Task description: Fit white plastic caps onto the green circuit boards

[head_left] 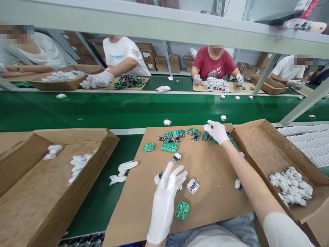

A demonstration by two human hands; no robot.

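My left hand [167, 195], in a white glove, is held above a sheet of brown cardboard [205, 202] with its fingers spread. Just past its fingertips lies a small board with a white cap [177, 157]. A metal-faced board [193, 186] is to the right of it, and a green circuit board [182, 210] lies nearer me. My right hand [217, 131], also gloved, reaches the sheet's far edge over a cluster of green boards [206, 136]. Its fingers are drawn together around something small and dark that I cannot make out. More green boards [169, 146] lie left of it.
Cardboard boxes holding white pieces stand at my left [102, 154] and right [257, 144]. Beyond the sheet runs a green conveyor belt [123, 109] carrying small white-capped pieces. A metal frame [164, 24] crosses overhead. Several co-workers sit across the belt.
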